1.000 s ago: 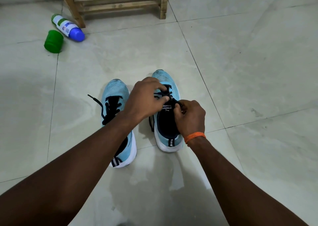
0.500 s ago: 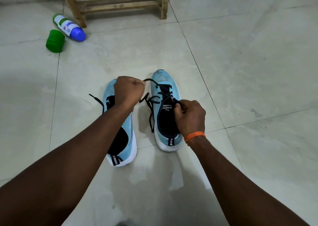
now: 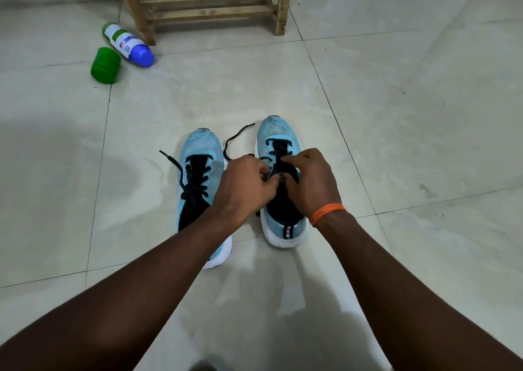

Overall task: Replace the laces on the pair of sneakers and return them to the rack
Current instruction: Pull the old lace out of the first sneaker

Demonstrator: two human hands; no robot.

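Observation:
Two light blue sneakers with black laces stand side by side on the tiled floor, toes pointing away from me. The left sneaker (image 3: 201,155) has its lace threaded, with one loose end trailing left. Over the tongue of the right sneaker (image 3: 278,133) my left hand (image 3: 243,185) pinches the black lace (image 3: 236,138), whose free end loops out between the shoes. My right hand (image 3: 310,181), with an orange band at the wrist, pinches the lace on the other side of the tongue. The wooden rack (image 3: 209,0) stands at the far edge.
A white and green bottle with a blue cap (image 3: 128,45) lies on the floor beside the rack's left leg. A green cup (image 3: 105,65) lies next to it. Pale floor tiles (image 3: 396,144) stretch to the right of the shoes.
My left hand, which had pulled the lace out to the left, has come back over the right sneaker's tongue. The lace's free end now lies between the shoes. My right hand moved slightly forward.

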